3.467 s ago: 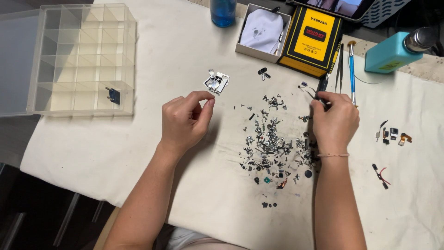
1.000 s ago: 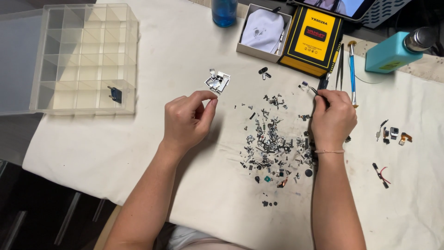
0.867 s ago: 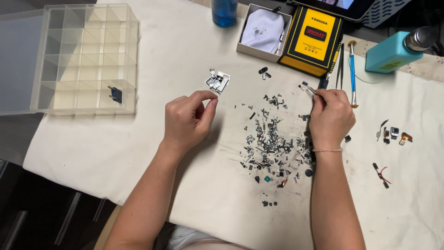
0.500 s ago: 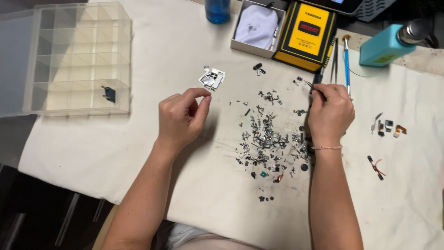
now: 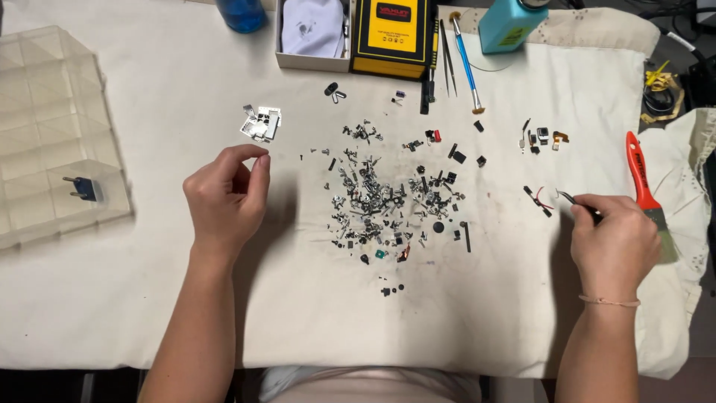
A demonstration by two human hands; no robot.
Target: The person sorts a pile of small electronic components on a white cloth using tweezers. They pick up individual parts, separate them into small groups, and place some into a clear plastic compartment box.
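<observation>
Pinching dark tweezers (image 5: 576, 201) between closed fingers, the right hand (image 5: 613, 242) rests right of the screw pile (image 5: 388, 205), beside a small black-and-red part (image 5: 538, 200). The left hand (image 5: 222, 198) pinches thumb to forefinger, perhaps around something tiny, just below a silver bracket cluster (image 5: 261, 124).

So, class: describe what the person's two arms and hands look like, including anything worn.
Both forearms are bare, with no sleeves or gloves. The right hand has a thin pinkish cord bracelet at the wrist. The left hand wears nothing visible; no rings show.
</observation>
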